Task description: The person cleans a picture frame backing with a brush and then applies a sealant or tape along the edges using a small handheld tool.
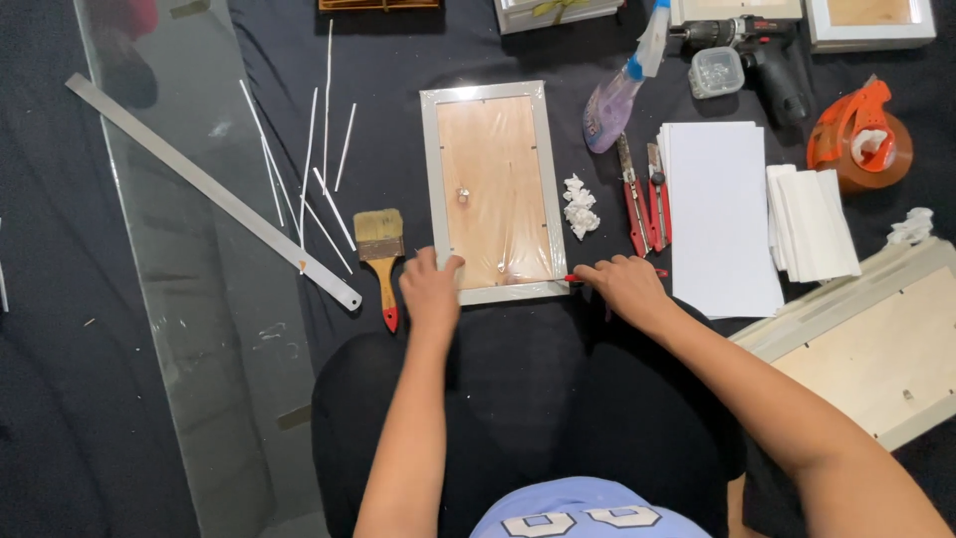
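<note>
I am pressing my left hand [430, 289] flat on the frame [493, 191] at its 7 o'clock corner; my right hand [622, 284] is gripping a red tool [576, 278] at 5 o'clock

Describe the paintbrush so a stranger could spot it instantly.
Start at the grey-framed wooden panel in the middle of the dark cloth. Just left of its lower corner, beside the left hand, lies the flat paintbrush: tan bristles, wooden handle, red tip, unlike the thin white strips nearby.
</note>
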